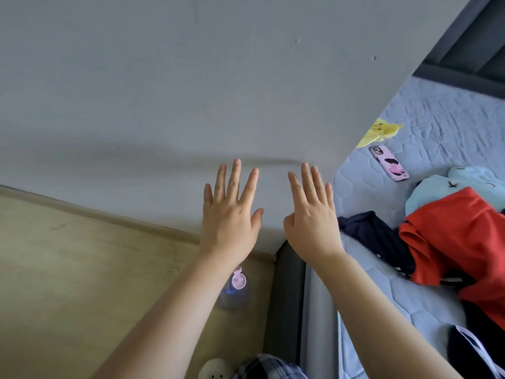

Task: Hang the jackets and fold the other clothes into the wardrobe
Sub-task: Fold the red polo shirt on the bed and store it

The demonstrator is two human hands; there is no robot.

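Clothes are lying heaped on the mattress at right: a red garment, a navy one, a light-blue one, partly cut off. Left hand and right hand are hovering released, fingers straight, gripping nothing. No writing is legible.

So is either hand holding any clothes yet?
No: the left hand and right hand are spread open, while the red garment lies on the bed.
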